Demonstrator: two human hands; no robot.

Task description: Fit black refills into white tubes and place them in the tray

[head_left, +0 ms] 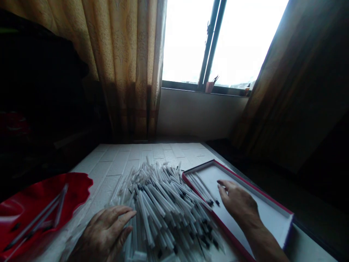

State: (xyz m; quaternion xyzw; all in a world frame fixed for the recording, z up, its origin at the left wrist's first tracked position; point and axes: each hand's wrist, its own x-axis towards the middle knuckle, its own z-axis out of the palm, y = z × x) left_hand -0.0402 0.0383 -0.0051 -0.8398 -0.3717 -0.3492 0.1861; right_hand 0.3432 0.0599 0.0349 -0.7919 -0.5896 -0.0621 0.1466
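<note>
A heap of slim, see-through tubes (160, 203) with black tips, like pen barrels, covers the middle of the table. At the heap's near left edge is my left hand (106, 229), fingers stretched out and thumb apart, with nothing visible in it. My right hand (237, 202) hovers over a shallow white box (265, 214) with a red rim. Its fingers reach left, slightly bent, and no object shows between them. Several black-tipped tubes (203, 187) lie side by side along the box's left wall, close to those fingertips.
To the left stands a red, wavy-edged bowl (79, 185) holding a few tubes and dark pieces. The white brick-patterned tabletop (117, 156) runs back toward a wall, curtains (128, 65) and a bright window. A small pot (209, 87) sits on the sill.
</note>
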